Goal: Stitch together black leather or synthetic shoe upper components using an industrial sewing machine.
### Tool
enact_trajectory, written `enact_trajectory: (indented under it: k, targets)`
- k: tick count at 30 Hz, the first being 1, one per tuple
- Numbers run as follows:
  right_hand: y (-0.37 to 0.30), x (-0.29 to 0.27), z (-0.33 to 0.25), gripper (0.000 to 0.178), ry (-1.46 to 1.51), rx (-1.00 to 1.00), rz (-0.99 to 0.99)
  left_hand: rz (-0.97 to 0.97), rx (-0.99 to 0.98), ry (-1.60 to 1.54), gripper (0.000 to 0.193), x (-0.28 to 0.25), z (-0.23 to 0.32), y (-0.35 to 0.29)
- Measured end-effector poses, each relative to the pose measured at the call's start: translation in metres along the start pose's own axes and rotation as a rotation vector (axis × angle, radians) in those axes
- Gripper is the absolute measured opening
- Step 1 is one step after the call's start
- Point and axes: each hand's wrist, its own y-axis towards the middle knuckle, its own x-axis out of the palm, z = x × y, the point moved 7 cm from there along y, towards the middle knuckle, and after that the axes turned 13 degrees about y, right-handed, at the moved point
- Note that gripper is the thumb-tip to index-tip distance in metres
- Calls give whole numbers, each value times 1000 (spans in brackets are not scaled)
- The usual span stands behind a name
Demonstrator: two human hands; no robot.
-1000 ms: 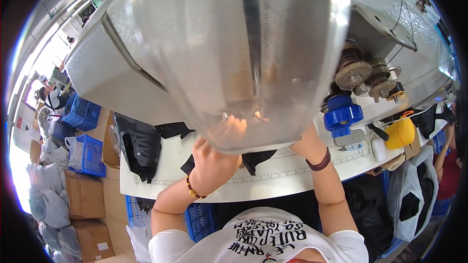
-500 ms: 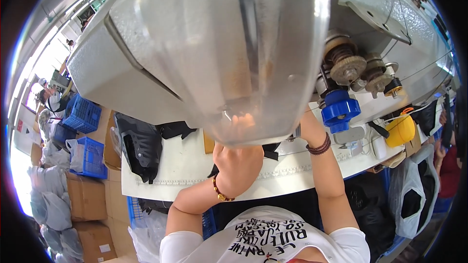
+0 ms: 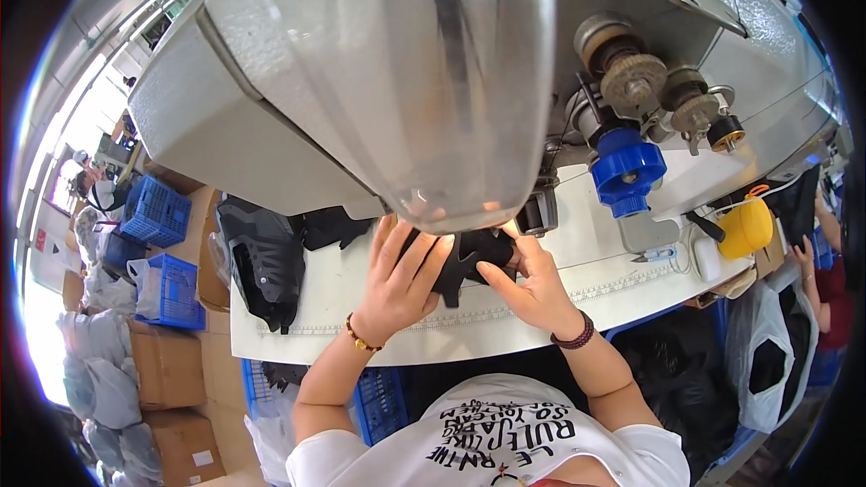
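Note:
A black fabric piece (image 3: 458, 272) with cut-out edges lies on the white table under the sewing machine head (image 3: 298, 81). My left hand (image 3: 403, 278) rests on its left side, fingers stretched out and lying flat; the fingertips reach the clear shield (image 3: 451, 189). On the right side my right hand (image 3: 534, 285) pinches the piece, thumb on top and fingers curled at the edge. The shield and machine head cover the far part of the piece, and the needle area is hidden.
Black shoe-upper pieces (image 3: 262, 261) lie at the table's left. A blue knob (image 3: 627, 171) hangs from the machine on the right. Further right are a yellow container (image 3: 745, 233) and a plastic bag (image 3: 767, 352). Blue crates (image 3: 162, 289) and cartons (image 3: 167, 365) stand left. Another person's hand (image 3: 803, 252) shows far right.
Both hands have come nearer to me from beneath the machine head and are now side by side on the black piece. My left hand has opened out from a curled shape; the piece now shows more.

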Motion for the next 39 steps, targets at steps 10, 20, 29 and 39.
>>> enact_trajectory:
  k: [10,20,29,39]
  targets:
    - [-17,7,10,26,423,51,97,-49,-161,-135,43,-28,-9,33]
    - [-21,4,11,22,291,4,94,-108,4,55,26,-20,11,27]
    - [-13,-2,15,18,185,15,74,-104,-4,83,19,-15,12,28]
    - [1,-4,7,23,246,72,35,-171,-116,5,27,-15,4,38]
